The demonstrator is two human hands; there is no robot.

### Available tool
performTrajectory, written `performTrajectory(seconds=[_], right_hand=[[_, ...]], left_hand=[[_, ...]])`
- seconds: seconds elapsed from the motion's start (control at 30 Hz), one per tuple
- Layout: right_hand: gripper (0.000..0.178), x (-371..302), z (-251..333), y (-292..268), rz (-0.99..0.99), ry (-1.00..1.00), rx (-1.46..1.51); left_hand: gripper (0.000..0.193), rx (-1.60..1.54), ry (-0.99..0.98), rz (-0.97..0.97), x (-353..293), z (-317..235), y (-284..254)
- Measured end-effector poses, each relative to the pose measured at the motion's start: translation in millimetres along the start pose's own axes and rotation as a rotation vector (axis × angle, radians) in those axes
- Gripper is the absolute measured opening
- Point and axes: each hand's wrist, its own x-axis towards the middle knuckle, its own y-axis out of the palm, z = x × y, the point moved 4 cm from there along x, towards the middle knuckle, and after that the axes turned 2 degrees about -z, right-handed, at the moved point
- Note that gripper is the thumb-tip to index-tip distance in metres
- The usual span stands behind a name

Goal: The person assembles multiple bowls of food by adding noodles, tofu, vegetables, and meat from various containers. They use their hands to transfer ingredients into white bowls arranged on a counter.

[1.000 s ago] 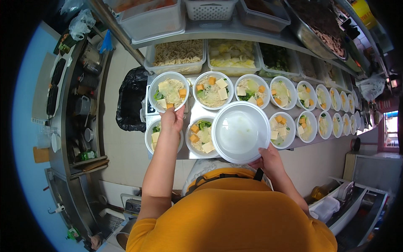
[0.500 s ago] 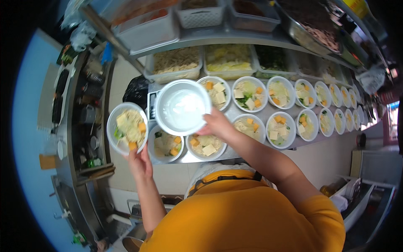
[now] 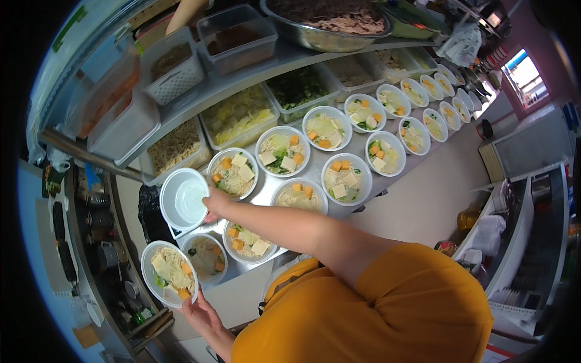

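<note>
Left hand (image 3: 204,316): fingers gripping lower-right rim of filled white bowl (image 3: 148,283), held just beside the table (image 3: 261,195) at its left end. Right hand (image 3: 218,203): fingers closed on right side of empty white bowl (image 3: 184,197); can't tell if it's resting. Green item (image 3: 143,316), lower left: lettering too small to read.

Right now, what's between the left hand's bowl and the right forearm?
Head view: one filled white bowl, then a second filled bowl, both standing on the counter.
</note>
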Motion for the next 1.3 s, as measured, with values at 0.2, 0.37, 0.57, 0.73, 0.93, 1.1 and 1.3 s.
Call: performTrajectory(seconds=[0.2,0.37,0.57,0.73,0.93,1.1,1.3], right_hand=[[0.047,-83,36,-33,0.053,0.03,-0.177],[0.031,-118,2,-171,0.063,-0.351,0.001],[0.023,-269,18,-357,-0.375,-0.217,0.377],[0.015,-388,-17,-522,-0.74,-0.363,0.558],[0.012,-561,-58,-674,-1.118,-0.458,0.327],[0.015,-654,-80,-773,-1.132,-0.4,0.489],[0.044,-646,-69,-838,-1.071,-0.336,0.619]], left_hand=[[0.06,0.062,0.013,0.013,-25,0,46],[0.057,0.134,-0.154,0.119,-44,30,101],[0.055,0.221,-0.238,0.279,-86,103,179],[0.049,0.194,-0.344,0.409,-168,201,277],[0.034,0.221,-0.676,0.685,-272,346,359],[0.044,0.325,-0.785,0.728,-388,423,432],[0.066,0.35,-0.919,0.898,-456,510,483]])
